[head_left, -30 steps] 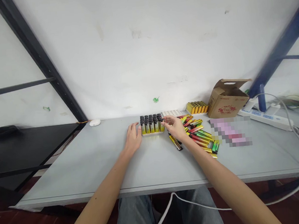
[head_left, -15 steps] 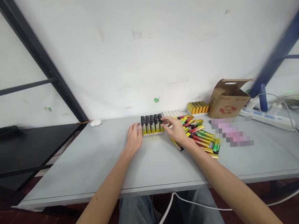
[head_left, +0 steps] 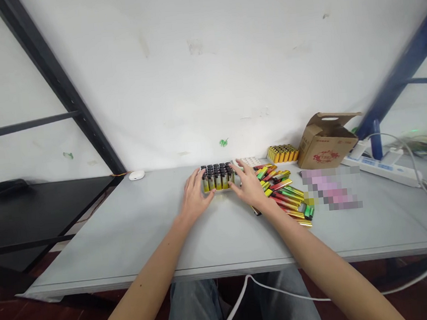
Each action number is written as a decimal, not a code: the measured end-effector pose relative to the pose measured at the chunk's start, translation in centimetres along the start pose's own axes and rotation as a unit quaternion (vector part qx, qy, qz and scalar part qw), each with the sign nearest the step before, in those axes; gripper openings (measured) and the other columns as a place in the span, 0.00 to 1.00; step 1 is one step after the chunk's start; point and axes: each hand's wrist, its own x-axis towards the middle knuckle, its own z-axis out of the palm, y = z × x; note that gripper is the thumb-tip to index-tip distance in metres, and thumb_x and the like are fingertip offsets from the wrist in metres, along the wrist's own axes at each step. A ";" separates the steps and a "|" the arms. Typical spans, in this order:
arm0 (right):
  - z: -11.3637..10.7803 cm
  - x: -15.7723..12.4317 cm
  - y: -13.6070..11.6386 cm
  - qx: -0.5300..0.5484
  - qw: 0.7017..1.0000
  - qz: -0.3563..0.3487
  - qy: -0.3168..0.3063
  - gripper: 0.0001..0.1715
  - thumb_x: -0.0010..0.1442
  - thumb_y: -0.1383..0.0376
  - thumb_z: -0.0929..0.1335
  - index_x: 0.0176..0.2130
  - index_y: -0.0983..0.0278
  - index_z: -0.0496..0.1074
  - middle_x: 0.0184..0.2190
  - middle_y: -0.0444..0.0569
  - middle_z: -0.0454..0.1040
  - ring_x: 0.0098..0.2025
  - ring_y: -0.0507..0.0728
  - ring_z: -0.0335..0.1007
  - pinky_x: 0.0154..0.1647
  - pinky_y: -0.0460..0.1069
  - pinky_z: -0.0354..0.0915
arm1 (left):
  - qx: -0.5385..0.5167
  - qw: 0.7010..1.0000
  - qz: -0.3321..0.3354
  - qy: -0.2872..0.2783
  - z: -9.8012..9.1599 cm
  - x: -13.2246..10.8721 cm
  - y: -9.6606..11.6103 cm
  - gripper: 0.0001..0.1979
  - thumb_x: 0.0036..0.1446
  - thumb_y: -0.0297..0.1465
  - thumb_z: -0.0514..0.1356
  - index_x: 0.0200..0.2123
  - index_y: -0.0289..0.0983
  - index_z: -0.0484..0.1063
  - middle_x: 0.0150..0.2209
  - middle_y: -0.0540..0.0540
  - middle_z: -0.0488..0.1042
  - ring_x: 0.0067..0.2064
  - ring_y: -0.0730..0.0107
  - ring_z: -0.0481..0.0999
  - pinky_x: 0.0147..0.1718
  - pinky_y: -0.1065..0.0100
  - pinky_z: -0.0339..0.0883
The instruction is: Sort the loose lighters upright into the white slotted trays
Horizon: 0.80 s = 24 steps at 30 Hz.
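Observation:
A white tray [head_left: 220, 190] holds upright lighters [head_left: 218, 178] in tight rows, with black tops and clear-to-yellow bodies. My left hand [head_left: 193, 195] is curved round the tray's left side, its thumb at the front lower edge. On the opposite side, my right hand [head_left: 251, 189] has its thumb against the front right lighters and its fingers stretched along the right side. Both hands clasp the block between them. Just right of my right hand lies a loose pile of shiny lighters [head_left: 286, 196] in gold, red, green and yellow, partly hidden by that hand.
Behind the pile sits a white tray with holes [head_left: 253, 161]. Another tray of yellow lighters [head_left: 283, 154] stands beside an open cardboard box [head_left: 322, 145]. A power strip [head_left: 397, 170] with a white cable is at right. A small white case [head_left: 136, 175] lies at back left.
Both thumbs have moved to the front of the tray, and my right fingers have stretched out farther back along its side. The tray has stayed in about the same place.

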 end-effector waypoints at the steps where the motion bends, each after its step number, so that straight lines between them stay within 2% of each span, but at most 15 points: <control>1: 0.1 -0.1 -0.2 -0.014 1.000 -0.009 -0.007 0.33 0.62 0.61 0.65 0.64 0.65 0.60 0.67 0.60 0.54 0.67 0.67 0.53 0.65 0.61 0.57 | 0.011 1.000 0.017 -0.007 0.0 0.0 0.0 0.35 0.57 0.37 0.61 0.65 0.39 0.54 0.66 0.37 0.58 0.66 0.53 0.58 0.64 0.54 0.52; 4: 0.4 -0.4 -1.1 -0.054 0.997 -0.044 -0.038 0.41 0.61 0.60 0.65 0.68 0.65 0.51 0.70 0.59 0.47 0.71 0.67 0.44 0.68 0.62 0.51 | 0.045 0.997 0.050 -0.045 0.0 0.0 -0.1 0.38 0.55 0.33 0.62 0.67 0.40 0.52 0.68 0.39 0.55 0.69 0.51 0.53 0.65 0.52 0.50; 7: 0.9 -0.6 -1.9 -0.086 0.991 -0.070 -0.074 0.44 0.59 0.63 0.66 0.69 0.68 0.49 0.69 0.60 0.51 0.72 0.67 0.41 0.69 0.62 0.48 | 0.077 0.993 0.059 -0.068 0.2 0.0 -0.3 0.39 0.55 0.30 0.61 0.68 0.39 0.50 0.70 0.39 0.51 0.70 0.51 0.50 0.66 0.51 0.48; 10: 1.2 -0.4 -2.1 -0.103 0.988 -0.070 -0.088 0.43 0.58 0.67 0.65 0.69 0.70 0.50 0.68 0.60 0.54 0.71 0.67 0.43 0.69 0.61 0.49 | 0.088 0.992 0.058 -0.076 0.5 0.1 -0.5 0.38 0.55 0.27 0.59 0.68 0.38 0.50 0.70 0.39 0.52 0.70 0.53 0.51 0.65 0.52 0.50; 16: 2.0 -0.2 -2.0 -0.123 0.988 -0.069 -0.069 0.39 0.58 0.73 0.62 0.67 0.73 0.54 0.67 0.61 0.57 0.71 0.66 0.45 0.68 0.60 0.51 | 0.097 0.992 0.055 -0.064 0.8 0.3 -0.5 0.35 0.56 0.25 0.57 0.67 0.36 0.52 0.67 0.38 0.57 0.69 0.53 0.54 0.65 0.51 0.53; 20: 2.7 -0.4 -2.5 -0.142 0.988 -0.048 -0.047 0.35 0.61 0.74 0.59 0.66 0.75 0.56 0.66 0.62 0.58 0.70 0.66 0.45 0.67 0.61 0.52 | 0.117 0.989 0.062 -0.061 0.9 0.2 -0.4 0.35 0.56 0.23 0.57 0.67 0.33 0.53 0.67 0.36 0.57 0.69 0.53 0.53 0.66 0.52 0.52; 24: 2.7 -0.5 -3.2 -0.136 0.989 -0.027 -0.048 0.35 0.60 0.75 0.59 0.66 0.75 0.56 0.66 0.64 0.58 0.71 0.66 0.45 0.68 0.60 0.51 | 0.118 0.989 0.069 -0.049 1.0 -0.1 -0.4 0.36 0.55 0.23 0.57 0.67 0.34 0.52 0.68 0.36 0.56 0.69 0.54 0.54 0.66 0.53 0.52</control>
